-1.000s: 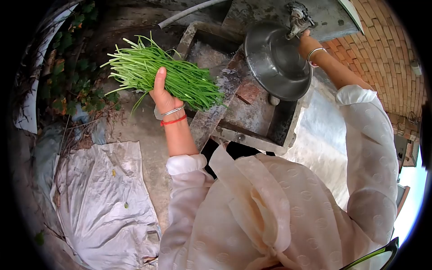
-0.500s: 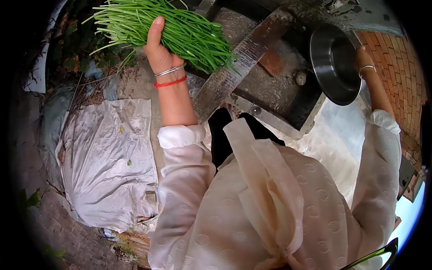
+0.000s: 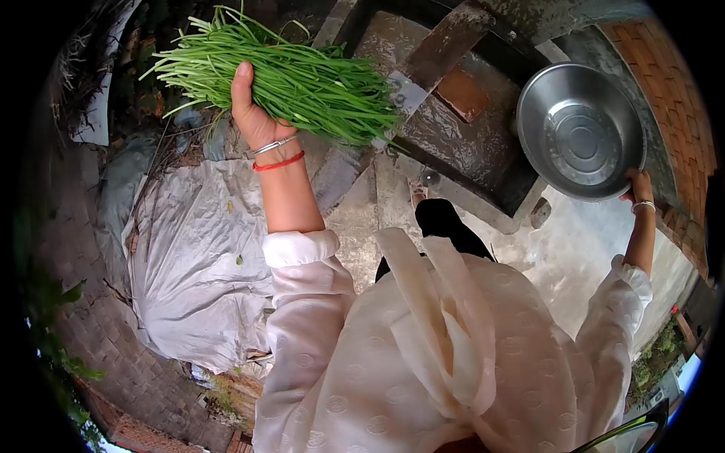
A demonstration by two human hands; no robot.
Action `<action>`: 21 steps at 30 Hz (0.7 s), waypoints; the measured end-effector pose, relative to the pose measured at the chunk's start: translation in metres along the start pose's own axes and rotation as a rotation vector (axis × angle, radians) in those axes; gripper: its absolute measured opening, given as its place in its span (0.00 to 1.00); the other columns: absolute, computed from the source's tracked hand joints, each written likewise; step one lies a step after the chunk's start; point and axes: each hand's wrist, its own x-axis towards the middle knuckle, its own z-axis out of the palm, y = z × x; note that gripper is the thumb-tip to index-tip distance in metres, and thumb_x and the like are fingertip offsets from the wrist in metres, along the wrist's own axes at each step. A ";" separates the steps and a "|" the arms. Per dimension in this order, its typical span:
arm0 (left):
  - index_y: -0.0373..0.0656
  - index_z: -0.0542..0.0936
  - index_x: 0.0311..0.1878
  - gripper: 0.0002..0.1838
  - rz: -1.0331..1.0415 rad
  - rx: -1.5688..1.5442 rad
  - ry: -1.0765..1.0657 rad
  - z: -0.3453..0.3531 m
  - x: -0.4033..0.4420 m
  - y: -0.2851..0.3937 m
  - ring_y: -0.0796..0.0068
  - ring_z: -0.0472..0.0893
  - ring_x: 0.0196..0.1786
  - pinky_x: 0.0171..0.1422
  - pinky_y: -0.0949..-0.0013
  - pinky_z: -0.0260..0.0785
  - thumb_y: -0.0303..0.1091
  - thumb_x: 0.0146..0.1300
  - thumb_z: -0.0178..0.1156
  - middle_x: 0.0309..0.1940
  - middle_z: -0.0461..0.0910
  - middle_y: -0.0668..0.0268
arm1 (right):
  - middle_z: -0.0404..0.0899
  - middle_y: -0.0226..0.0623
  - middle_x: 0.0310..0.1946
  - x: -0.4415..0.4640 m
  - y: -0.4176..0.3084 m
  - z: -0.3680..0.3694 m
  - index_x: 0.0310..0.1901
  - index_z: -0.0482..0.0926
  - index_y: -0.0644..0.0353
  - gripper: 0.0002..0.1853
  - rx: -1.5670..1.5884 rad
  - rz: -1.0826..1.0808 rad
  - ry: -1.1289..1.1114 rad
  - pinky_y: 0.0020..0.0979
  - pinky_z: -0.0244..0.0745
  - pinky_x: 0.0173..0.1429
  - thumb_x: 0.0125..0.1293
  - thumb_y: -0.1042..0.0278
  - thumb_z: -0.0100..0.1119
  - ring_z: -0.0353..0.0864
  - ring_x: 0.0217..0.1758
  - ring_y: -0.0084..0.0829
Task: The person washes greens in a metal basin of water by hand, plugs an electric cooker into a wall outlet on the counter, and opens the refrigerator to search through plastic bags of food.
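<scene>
My left hand [image 3: 257, 113] is wrapped round a thick bunch of long green stalks [image 3: 310, 87], thumb on top, held up at the upper left of the sink. A silver bangle and a red string circle that wrist. On the right, my right hand [image 3: 640, 185] grips the rim of a round metal basin [image 3: 581, 132]. The basin hangs tilted beside the sink, its inside facing me, with no vegetables in it. The fingers of my right hand are partly hidden by the rim.
Between my hands lies a wet concrete sink [image 3: 453, 185] with a red brick [image 3: 462, 93] in it. A pale sheet [image 3: 204, 264] covers the ground at the left. At the right stands a brick wall [image 3: 664, 90]. A foot shows below the sink.
My right hand has left the tap and moved right and down with the basin, which has come away from over the sink. The stalks stay in my left hand. The view has shifted.
</scene>
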 end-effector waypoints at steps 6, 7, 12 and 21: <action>0.34 0.74 0.49 0.17 -0.068 0.038 -0.031 0.010 0.002 -0.007 0.64 0.80 0.42 0.47 0.60 0.76 0.35 0.61 0.57 0.41 0.80 0.57 | 0.73 0.37 0.20 -0.003 0.028 0.065 0.28 0.74 0.67 0.08 0.556 0.110 -0.242 0.25 0.71 0.11 0.56 0.70 0.53 0.73 0.13 0.29; 0.34 0.74 0.49 0.17 -0.057 0.043 -0.020 0.013 0.001 -0.005 0.64 0.80 0.43 0.47 0.61 0.76 0.35 0.61 0.57 0.41 0.80 0.58 | 0.74 0.38 0.21 -0.003 0.022 0.087 0.28 0.74 0.68 0.08 0.614 0.118 -0.288 0.25 0.72 0.12 0.55 0.70 0.53 0.73 0.13 0.30; 0.35 0.74 0.49 0.16 -0.052 -0.002 -0.049 0.051 -0.002 -0.009 0.64 0.80 0.42 0.47 0.60 0.77 0.34 0.61 0.57 0.41 0.80 0.58 | 0.73 0.41 0.24 -0.010 -0.026 0.210 0.32 0.71 0.74 0.09 0.805 0.120 -0.434 0.31 0.77 0.13 0.54 0.75 0.53 0.75 0.15 0.35; 0.39 0.75 0.50 0.21 -0.393 0.026 -0.002 0.089 0.053 -0.162 0.63 0.78 0.45 0.51 0.58 0.73 0.43 0.60 0.62 0.45 0.79 0.62 | 0.75 0.49 0.46 -0.030 -0.034 0.359 0.54 0.65 0.69 0.21 1.044 0.116 -0.405 0.33 0.82 0.22 0.62 0.66 0.53 0.82 0.28 0.41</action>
